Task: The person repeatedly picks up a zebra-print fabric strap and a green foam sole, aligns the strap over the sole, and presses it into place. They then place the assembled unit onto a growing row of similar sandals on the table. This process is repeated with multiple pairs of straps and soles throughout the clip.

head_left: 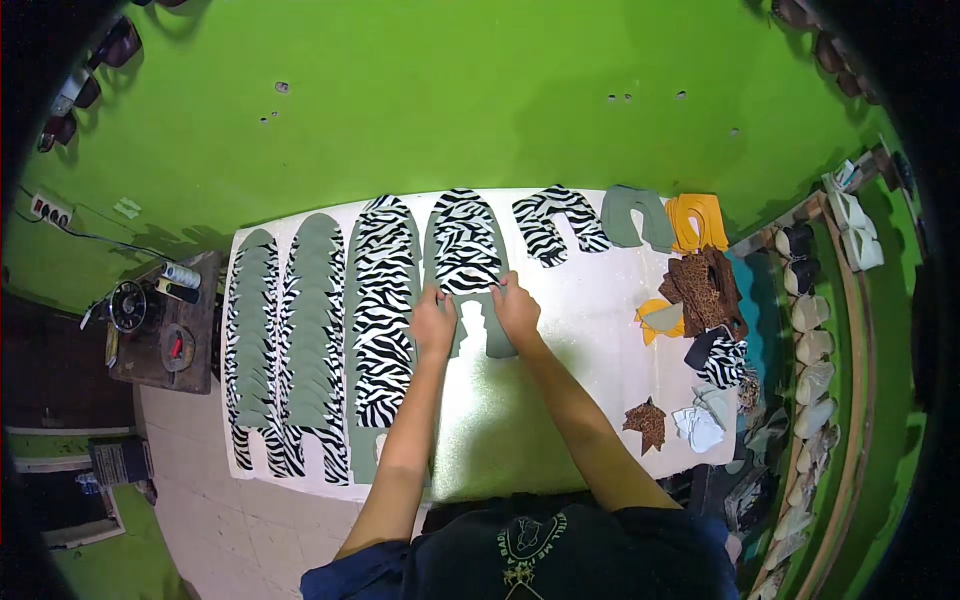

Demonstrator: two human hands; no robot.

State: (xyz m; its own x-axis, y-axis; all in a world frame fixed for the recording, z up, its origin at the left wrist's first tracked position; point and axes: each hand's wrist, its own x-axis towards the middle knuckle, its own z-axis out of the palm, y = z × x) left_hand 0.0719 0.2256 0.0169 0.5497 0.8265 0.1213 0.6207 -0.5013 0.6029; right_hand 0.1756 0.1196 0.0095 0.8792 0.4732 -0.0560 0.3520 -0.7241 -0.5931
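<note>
At the lower end of an overlapping column of U-shaped pieces, my left hand [432, 320] and my right hand [516, 312] pinch the two sides of a zebra-print shoe upper piece [468, 278]. Grey-green legs of a U-shaped piece [499, 335] show below it, beside my right hand. To the left lies a longer column of zebra-print pieces [383, 320] on grey-green ones. Beyond it are two columns of grey-green pieces [315, 330] over zebra-print ones. My fingertips partly cover the edges of the held piece.
All this lies on a white table [590, 400]. Zebra, grey-green and yellow stacks [697, 222] sit at its far right, with leopard-print scraps [705, 290] nearer. A sewing machine [128, 305] stands left; shoe lasts [812, 315] line a rack on the right. A green wall [450, 100] rises behind.
</note>
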